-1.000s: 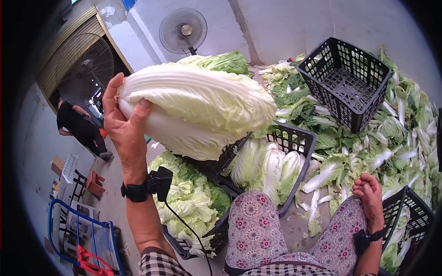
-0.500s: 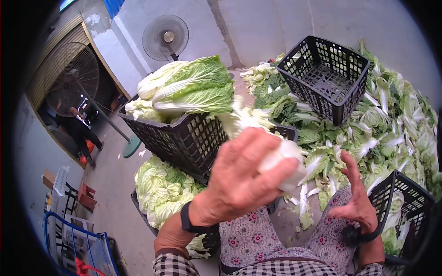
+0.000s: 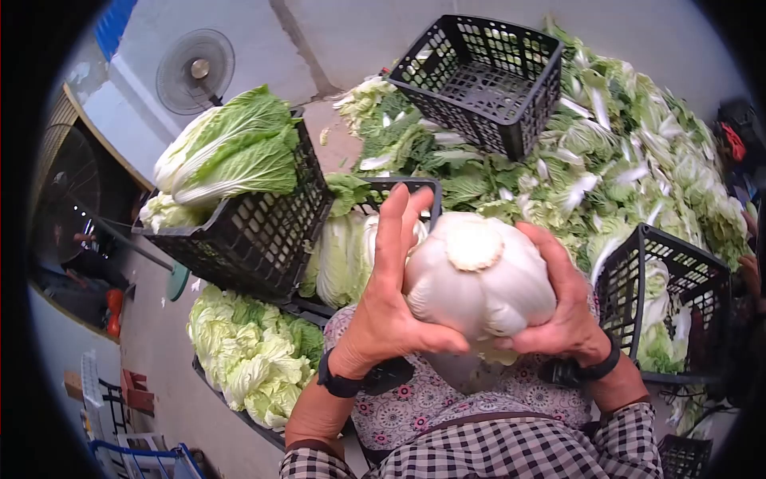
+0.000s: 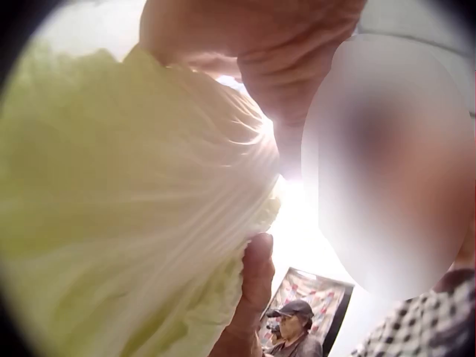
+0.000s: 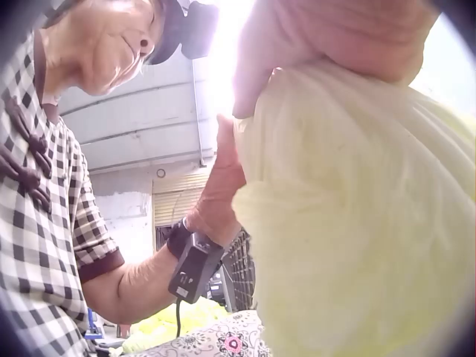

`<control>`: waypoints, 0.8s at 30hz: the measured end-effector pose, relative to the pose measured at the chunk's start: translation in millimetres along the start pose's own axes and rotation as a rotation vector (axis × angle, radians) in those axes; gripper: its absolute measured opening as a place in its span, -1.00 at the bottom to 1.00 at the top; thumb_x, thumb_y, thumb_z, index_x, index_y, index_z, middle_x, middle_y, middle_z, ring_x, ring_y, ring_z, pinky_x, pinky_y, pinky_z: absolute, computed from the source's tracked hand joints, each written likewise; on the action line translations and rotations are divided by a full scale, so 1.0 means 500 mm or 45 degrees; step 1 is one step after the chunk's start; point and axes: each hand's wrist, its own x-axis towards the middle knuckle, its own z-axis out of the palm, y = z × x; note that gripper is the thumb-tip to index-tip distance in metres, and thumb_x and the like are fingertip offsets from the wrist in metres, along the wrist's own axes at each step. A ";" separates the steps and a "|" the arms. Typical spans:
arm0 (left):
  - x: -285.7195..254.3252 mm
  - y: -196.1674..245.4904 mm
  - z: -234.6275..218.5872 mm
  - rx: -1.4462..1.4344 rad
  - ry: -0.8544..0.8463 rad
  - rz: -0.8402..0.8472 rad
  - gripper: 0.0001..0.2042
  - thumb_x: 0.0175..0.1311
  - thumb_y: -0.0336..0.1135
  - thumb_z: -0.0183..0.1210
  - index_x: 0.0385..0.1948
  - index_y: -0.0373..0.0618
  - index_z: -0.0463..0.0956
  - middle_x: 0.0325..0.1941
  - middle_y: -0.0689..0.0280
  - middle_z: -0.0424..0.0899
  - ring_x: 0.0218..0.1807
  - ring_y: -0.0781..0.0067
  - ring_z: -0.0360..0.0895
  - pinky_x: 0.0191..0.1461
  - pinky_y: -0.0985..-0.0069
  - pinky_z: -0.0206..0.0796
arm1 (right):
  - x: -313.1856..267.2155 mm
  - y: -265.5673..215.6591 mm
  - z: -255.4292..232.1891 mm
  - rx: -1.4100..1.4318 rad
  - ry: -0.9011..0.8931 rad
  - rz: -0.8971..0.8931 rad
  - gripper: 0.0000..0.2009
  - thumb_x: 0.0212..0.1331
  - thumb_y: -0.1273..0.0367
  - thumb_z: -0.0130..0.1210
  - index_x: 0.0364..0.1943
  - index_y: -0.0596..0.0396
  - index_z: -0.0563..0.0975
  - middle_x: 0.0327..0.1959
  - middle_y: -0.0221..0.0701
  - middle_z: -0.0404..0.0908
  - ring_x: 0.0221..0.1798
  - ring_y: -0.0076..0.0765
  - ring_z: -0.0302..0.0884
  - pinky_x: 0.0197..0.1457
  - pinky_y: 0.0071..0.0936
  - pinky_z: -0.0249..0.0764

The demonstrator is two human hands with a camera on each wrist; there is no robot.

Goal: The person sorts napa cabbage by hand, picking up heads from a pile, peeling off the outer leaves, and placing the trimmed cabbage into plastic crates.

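A napa cabbage (image 3: pixel 511 279) is upended between my two hands over the lap, its pale cut base facing up toward the head camera. My left hand (image 3: pixel 395 307) cups its left side, thumb along the lower front and fingers raised. Opposite it, my right hand (image 3: pixel 568 299) grips the right side with the thumb underneath. In the left wrist view the cabbage's pale leaves (image 4: pixel 134 201) fill much of the picture, and the right wrist view shows its leafy side (image 5: pixel 349 216) below the right palm.
At left, a black crate (image 3: pixel 263 247) of cabbages is stacked above others, near trimmed heads (image 3: pixel 247 351). A black crate (image 3: pixel 542 100) sits on the heap of loose leaves (image 3: pixel 638 152). Another crate (image 3: pixel 638 295) with leaves is at right. Two fans (image 3: pixel 199 68) stand behind.
My left hand has brought the cabbage from the upper left down to the middle, turning its base upward. The right hand has come off the thigh and joined it. The head view has shifted right.
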 end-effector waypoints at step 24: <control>-0.028 -0.044 -0.049 0.256 -0.137 -0.326 -0.36 0.08 0.04 0.25 0.10 -0.24 0.35 0.09 0.18 0.49 0.15 0.31 0.42 0.18 0.36 0.24 | -0.091 -0.092 -0.199 0.189 0.712 0.288 -0.13 -0.33 0.35 0.40 0.23 0.17 0.21 0.07 -0.31 0.44 0.13 -0.38 0.38 0.22 -0.42 0.31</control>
